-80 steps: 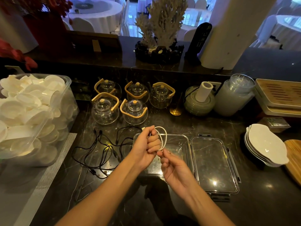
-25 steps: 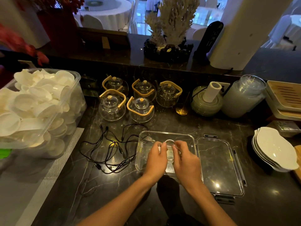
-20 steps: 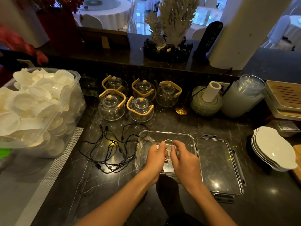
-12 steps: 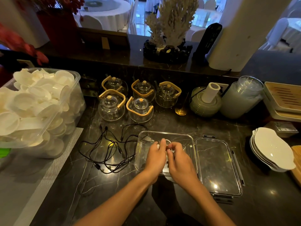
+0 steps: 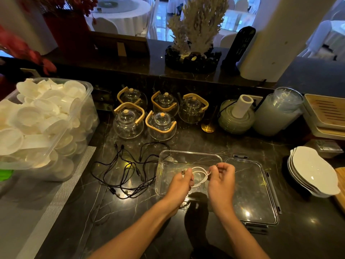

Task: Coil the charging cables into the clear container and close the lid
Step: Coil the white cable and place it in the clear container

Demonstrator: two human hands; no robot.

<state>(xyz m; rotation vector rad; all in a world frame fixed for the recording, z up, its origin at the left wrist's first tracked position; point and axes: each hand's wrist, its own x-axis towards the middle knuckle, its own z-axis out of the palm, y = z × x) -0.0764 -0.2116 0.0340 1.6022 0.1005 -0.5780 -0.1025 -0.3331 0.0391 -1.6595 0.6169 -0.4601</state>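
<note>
Now, line by line:
White cable [image 5: 199, 177]: a small coil held low over the clear container [image 5: 188, 156], inside its walls; half a second ago the two hands were closed together over it, now they have drawn apart and the loops show between them.
Left hand [image 5: 180, 186]: fingers curled round the coil's left side, a plug end poking out by the thumb.
Right hand [image 5: 222, 181]: fingertips pinching the coil's right side; it has shifted to the right since the earlier frame.
Lid [image 5: 250, 193]: off, lying flat on the tabletop [image 5: 205, 144], touching the container's right side, unchanged.
Black cables [image 5: 128, 171]: a loose tangle left of the container, unmoved.
Glass teapots [image 5: 158, 113]: five, behind the cables.
White dishes [image 5: 313, 171]: stacked at the right.
Bin of white cups [image 5: 43, 124]: at the far left.
</note>
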